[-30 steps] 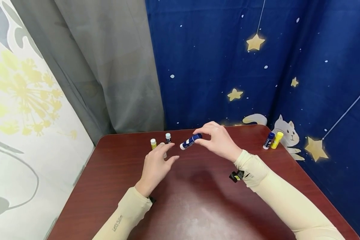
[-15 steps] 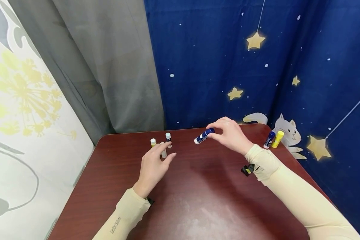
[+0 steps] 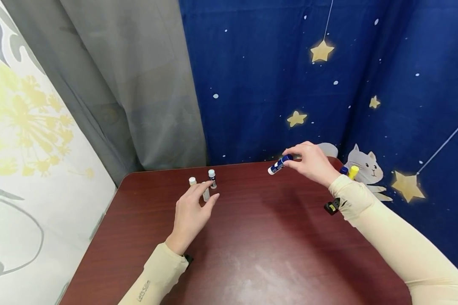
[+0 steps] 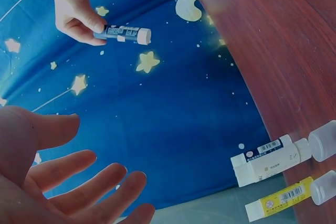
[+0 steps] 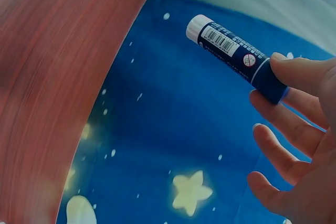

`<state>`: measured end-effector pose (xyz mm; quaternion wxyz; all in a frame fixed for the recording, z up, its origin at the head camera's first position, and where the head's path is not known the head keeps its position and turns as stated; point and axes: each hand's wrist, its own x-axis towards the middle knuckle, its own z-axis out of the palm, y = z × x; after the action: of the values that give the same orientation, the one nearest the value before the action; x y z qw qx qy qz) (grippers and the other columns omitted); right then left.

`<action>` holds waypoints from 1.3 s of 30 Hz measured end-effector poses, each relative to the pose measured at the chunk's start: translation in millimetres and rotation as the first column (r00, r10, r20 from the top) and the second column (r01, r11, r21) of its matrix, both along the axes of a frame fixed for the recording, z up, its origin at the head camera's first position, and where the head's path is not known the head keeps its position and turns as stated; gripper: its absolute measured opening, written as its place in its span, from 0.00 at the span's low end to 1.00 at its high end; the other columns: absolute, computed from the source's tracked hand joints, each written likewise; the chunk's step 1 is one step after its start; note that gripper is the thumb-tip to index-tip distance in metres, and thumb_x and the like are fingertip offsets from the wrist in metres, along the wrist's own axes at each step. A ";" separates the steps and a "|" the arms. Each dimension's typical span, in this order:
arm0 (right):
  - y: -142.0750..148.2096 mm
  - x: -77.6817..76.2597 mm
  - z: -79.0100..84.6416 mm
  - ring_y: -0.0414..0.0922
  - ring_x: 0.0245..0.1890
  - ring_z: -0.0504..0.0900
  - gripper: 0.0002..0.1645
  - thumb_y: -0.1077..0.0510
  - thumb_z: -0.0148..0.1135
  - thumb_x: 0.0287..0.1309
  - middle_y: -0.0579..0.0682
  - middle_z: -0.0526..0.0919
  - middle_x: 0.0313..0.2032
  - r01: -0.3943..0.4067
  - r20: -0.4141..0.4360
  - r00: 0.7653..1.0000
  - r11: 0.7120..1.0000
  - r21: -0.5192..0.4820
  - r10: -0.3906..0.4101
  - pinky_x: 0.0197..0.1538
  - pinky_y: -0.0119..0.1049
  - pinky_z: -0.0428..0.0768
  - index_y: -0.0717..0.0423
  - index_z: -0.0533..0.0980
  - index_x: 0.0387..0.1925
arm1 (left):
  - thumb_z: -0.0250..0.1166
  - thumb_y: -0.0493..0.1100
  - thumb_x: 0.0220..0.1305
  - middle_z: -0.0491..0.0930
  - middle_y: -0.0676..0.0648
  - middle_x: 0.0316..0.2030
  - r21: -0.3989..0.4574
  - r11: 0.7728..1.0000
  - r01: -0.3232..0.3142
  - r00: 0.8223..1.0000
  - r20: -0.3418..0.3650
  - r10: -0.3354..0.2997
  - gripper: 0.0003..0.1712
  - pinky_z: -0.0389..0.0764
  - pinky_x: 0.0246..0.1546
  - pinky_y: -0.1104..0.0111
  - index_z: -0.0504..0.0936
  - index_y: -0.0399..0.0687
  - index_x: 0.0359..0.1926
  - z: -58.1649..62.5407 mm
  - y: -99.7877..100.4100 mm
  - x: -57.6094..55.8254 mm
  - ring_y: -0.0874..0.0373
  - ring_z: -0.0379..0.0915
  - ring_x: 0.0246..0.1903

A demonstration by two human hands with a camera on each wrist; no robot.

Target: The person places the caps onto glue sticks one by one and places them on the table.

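Observation:
My right hand (image 3: 312, 163) pinches a dark blue glue stick (image 3: 279, 164) by its blue cap end, the white end tilted down to the left above the table. In the right wrist view, the barcode on this glue stick (image 5: 226, 45) shows, with thumb and fingertips on the cap. My left hand (image 3: 192, 214) hovers with its fingers spread, nothing in it. Just beyond it stand a white glue stick (image 3: 206, 195), partly hidden by the fingers, a dark glue stick with a pale cap (image 3: 212, 180) and a yellow glue stick (image 4: 281, 200) with a white cap.
At the table's (image 3: 248, 237) far right corner stand a yellow glue stick (image 3: 353, 172) and a dark blue one (image 3: 343, 170), both partly hidden behind the right wrist. A blue star-patterned curtain (image 3: 267, 84) and a grey curtain (image 3: 149, 93) hang behind the table.
My right hand has carried the blue glue stick to the right and slightly farther away, toward the far right corner. The left hand has shifted slightly left and remains without any object.

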<state>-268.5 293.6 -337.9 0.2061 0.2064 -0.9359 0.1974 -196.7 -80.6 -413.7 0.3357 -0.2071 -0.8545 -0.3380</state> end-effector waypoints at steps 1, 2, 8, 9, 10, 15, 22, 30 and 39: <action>3.4 -1.4 -0.3 0.49 0.45 0.75 0.16 0.51 0.76 0.55 0.48 0.86 0.42 0.006 0.004 1.000 1.000 0.003 -0.006 0.47 0.49 0.74 0.47 0.87 0.46 | 0.74 0.48 0.62 0.82 0.53 0.44 -0.001 1.000 -0.001 1.000 0.003 0.001 0.22 0.73 0.28 0.64 0.84 0.54 0.57 -0.3 -0.6 0.1 0.62 0.69 0.28; 6.9 -2.9 -0.7 0.50 0.45 0.75 0.16 0.51 0.76 0.55 0.48 0.86 0.42 0.012 0.005 1.000 1.000 0.006 -0.012 0.47 0.49 0.73 0.48 0.87 0.46 | 0.74 0.48 0.62 0.82 0.53 0.44 -0.003 1.000 -0.001 1.000 0.007 0.001 0.23 0.73 0.28 0.64 0.84 0.54 0.57 -0.7 -1.2 0.0 0.62 0.69 0.28; 28.3 -9.7 -1.0 0.50 0.41 0.75 0.15 0.51 0.76 0.55 0.47 0.86 0.37 0.052 -0.009 0.999 0.997 0.055 -0.052 0.44 0.47 0.71 0.47 0.87 0.45 | 0.73 0.50 0.62 0.82 0.54 0.44 -0.006 1.000 0.001 1.000 0.012 -0.001 0.23 0.73 0.28 0.65 0.84 0.55 0.58 -0.8 -3.0 -0.4 0.63 0.69 0.28; 31.7 -10.1 -0.6 0.50 0.41 0.75 0.15 0.51 0.76 0.55 0.48 0.86 0.38 0.061 -0.008 0.998 0.996 0.061 -0.060 0.44 0.48 0.72 0.47 0.87 0.46 | 0.73 0.50 0.62 0.82 0.54 0.44 -0.005 1.000 0.002 1.000 0.011 -0.002 0.23 0.73 0.28 0.65 0.84 0.55 0.58 -0.5 -3.2 -0.4 0.63 0.69 0.28; 35.8 -10.3 -0.4 0.50 0.41 0.75 0.16 0.51 0.76 0.55 0.48 0.86 0.38 0.070 -0.007 0.998 0.995 0.066 -0.070 0.44 0.48 0.72 0.47 0.87 0.46 | 0.73 0.50 0.62 0.82 0.54 0.44 -0.006 1.000 0.003 1.000 0.008 -0.003 0.22 0.73 0.28 0.65 0.84 0.55 0.58 -0.2 -3.0 -0.7 0.63 0.69 0.29; 53.9 -11.3 1.1 0.52 0.45 0.76 0.16 0.51 0.75 0.56 0.53 0.87 0.43 0.109 0.011 0.994 0.990 0.085 -0.110 0.47 0.52 0.73 0.47 0.87 0.47 | 0.73 0.50 0.62 0.81 0.54 0.43 -0.004 1.000 0.000 1.000 0.017 0.000 0.22 0.73 0.28 0.65 0.84 0.56 0.58 0.5 -2.2 -0.8 0.63 0.69 0.29; 74.3 -11.4 1.5 0.54 0.43 0.74 0.17 0.52 0.74 0.57 0.55 0.87 0.40 0.137 0.035 0.989 0.985 0.106 -0.141 0.46 0.53 0.72 0.50 0.86 0.48 | 0.73 0.50 0.63 0.82 0.53 0.45 -0.002 1.000 -0.005 1.000 0.020 0.005 0.22 0.73 0.28 0.65 0.84 0.55 0.57 -0.9 -2.1 -0.7 0.63 0.69 0.28; 99.0 -13.8 -6.1 0.49 0.32 0.76 0.16 0.55 0.74 0.57 0.50 0.86 0.33 0.142 0.043 0.988 0.983 0.113 -0.148 0.36 0.46 0.72 0.50 0.86 0.47 | 0.72 0.50 0.63 0.81 0.54 0.44 -0.001 1.000 -0.006 0.999 0.031 0.006 0.21 0.73 0.27 0.65 0.84 0.56 0.57 -1.2 -1.4 1.0 0.63 0.69 0.27; 122.5 -20.1 -12.6 0.50 0.31 0.77 0.15 0.54 0.73 0.57 0.50 0.85 0.29 0.173 0.104 0.976 0.972 0.160 -0.191 0.36 0.47 0.73 0.54 0.86 0.45 | 0.73 0.49 0.63 0.82 0.52 0.50 0.001 1.000 0.001 0.999 0.032 -0.001 0.21 0.75 0.30 0.65 0.85 0.56 0.57 -4.3 -0.6 0.8 0.63 0.71 0.29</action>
<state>-288.6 416.1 -350.5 0.1513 0.1226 -0.9737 0.1185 -195.9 -81.2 -417.9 0.3219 -0.2019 -0.8595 -0.3420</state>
